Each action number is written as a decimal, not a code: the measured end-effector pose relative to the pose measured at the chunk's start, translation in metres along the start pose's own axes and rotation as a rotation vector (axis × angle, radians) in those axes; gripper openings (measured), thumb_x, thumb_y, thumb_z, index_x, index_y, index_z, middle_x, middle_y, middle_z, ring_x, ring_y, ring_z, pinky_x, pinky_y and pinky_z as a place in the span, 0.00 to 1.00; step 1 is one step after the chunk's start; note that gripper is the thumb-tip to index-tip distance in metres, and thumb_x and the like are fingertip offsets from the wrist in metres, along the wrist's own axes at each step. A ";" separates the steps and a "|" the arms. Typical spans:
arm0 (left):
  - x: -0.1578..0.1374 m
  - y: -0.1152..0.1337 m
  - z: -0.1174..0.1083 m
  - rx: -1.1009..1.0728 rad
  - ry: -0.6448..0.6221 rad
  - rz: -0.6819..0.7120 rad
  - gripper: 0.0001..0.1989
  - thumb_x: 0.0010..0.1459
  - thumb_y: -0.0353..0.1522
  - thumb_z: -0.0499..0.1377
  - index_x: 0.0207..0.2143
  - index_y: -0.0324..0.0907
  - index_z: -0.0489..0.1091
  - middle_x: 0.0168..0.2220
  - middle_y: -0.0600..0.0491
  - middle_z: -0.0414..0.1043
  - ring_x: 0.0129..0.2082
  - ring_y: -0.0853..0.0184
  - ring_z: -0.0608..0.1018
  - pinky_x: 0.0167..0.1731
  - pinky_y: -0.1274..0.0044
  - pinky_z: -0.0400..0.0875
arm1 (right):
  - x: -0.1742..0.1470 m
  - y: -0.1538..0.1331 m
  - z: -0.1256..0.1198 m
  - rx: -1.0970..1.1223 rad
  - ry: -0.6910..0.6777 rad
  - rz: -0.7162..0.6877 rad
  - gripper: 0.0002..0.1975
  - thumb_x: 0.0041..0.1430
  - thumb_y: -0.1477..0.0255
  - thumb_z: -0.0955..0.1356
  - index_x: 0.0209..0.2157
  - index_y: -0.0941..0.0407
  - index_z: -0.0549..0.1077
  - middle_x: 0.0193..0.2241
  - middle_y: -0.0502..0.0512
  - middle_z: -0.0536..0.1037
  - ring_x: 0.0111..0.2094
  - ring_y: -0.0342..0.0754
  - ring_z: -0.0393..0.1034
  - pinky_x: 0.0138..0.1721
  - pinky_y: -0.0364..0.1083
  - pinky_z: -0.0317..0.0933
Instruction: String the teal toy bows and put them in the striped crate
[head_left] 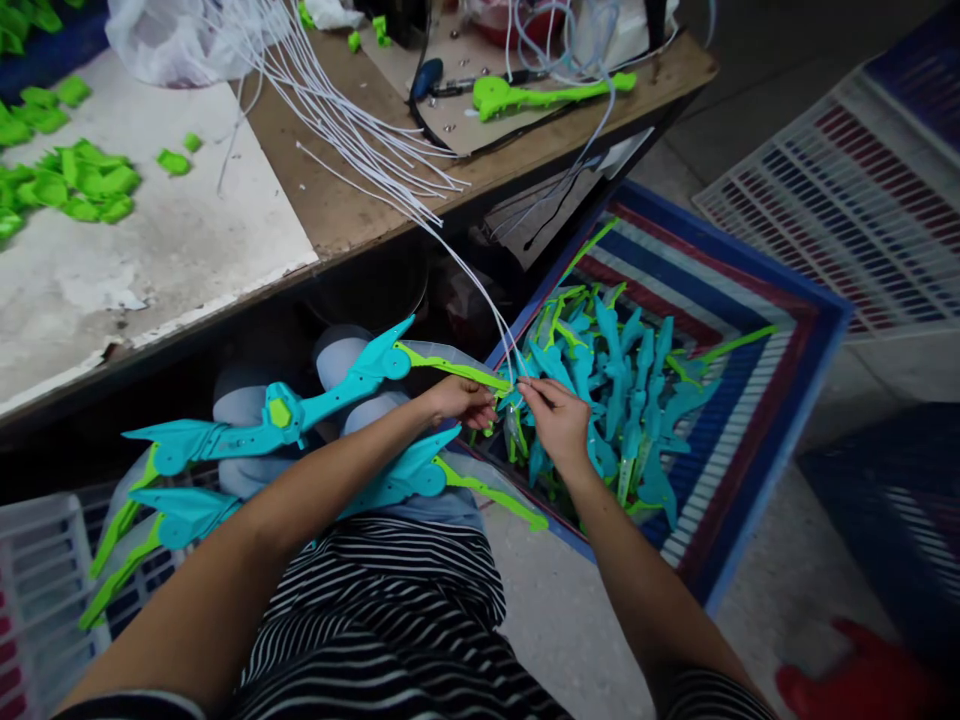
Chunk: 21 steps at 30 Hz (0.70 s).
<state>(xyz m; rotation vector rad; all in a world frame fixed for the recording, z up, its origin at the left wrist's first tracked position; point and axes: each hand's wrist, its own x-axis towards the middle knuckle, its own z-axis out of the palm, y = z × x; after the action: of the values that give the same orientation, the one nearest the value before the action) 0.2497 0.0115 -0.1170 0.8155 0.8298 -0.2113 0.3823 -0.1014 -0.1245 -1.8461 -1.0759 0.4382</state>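
Across my lap lies a turquoise toy bow (352,385) with bright green limb ends, and a second toy bow (405,475) lies nearer my body, partly behind my left forearm. My left hand (463,402) is closed around the green end of the first bow's right limb, its fingertips partly hidden. With thumb and fingers pinched, my right hand (556,415) grips a white cord (491,300) at that same limb tip. The cord runs down from a bundle of white cords (360,140) on the table. Exactly how it meets the tip is too small to tell.
A blue-rimmed striped basket (750,300) at the right holds several turquoise and green toy bows (615,390). On the table (322,210) lie green plastic pieces (82,180), a green limb part (551,95) and a blue-handled tool (429,78). Other crates stand around me.
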 end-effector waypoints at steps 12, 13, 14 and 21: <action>-0.218 -0.020 -0.093 0.824 0.862 0.238 0.11 0.52 0.37 0.56 0.22 0.41 0.70 0.18 0.55 0.70 0.19 0.69 0.69 0.20 0.80 0.62 | -0.006 -0.008 0.019 0.262 0.093 0.438 0.21 0.44 0.57 0.70 0.35 0.58 0.81 0.22 0.50 0.77 0.19 0.41 0.62 0.22 0.43 0.59; -0.254 -0.035 -0.114 0.839 0.996 0.204 0.09 0.51 0.39 0.58 0.26 0.43 0.73 0.19 0.56 0.72 0.18 0.68 0.70 0.18 0.80 0.62 | -0.006 -0.008 0.018 0.267 0.101 0.452 0.21 0.44 0.56 0.71 0.34 0.58 0.81 0.22 0.50 0.77 0.19 0.41 0.61 0.22 0.43 0.58; -0.288 -0.051 -0.135 0.875 1.163 0.194 0.10 0.51 0.41 0.57 0.28 0.45 0.73 0.18 0.56 0.71 0.16 0.67 0.69 0.16 0.79 0.61 | -0.006 -0.008 0.017 0.275 0.109 0.463 0.22 0.43 0.56 0.71 0.34 0.58 0.81 0.22 0.50 0.77 0.19 0.41 0.61 0.22 0.43 0.58; -0.349 -0.128 -0.190 1.236 1.349 0.383 0.12 0.50 0.43 0.57 0.19 0.49 0.69 0.12 0.52 0.64 0.10 0.66 0.64 0.11 0.77 0.53 | -0.008 -0.017 0.014 0.272 0.025 0.482 0.23 0.43 0.53 0.70 0.33 0.58 0.80 0.25 0.52 0.78 0.20 0.44 0.65 0.25 0.46 0.63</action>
<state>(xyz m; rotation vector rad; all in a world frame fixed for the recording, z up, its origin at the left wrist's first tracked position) -0.1539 0.0127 -0.0105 2.3727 1.7905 0.2774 0.3606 -0.0972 -0.1183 -1.8469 -0.5124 0.7972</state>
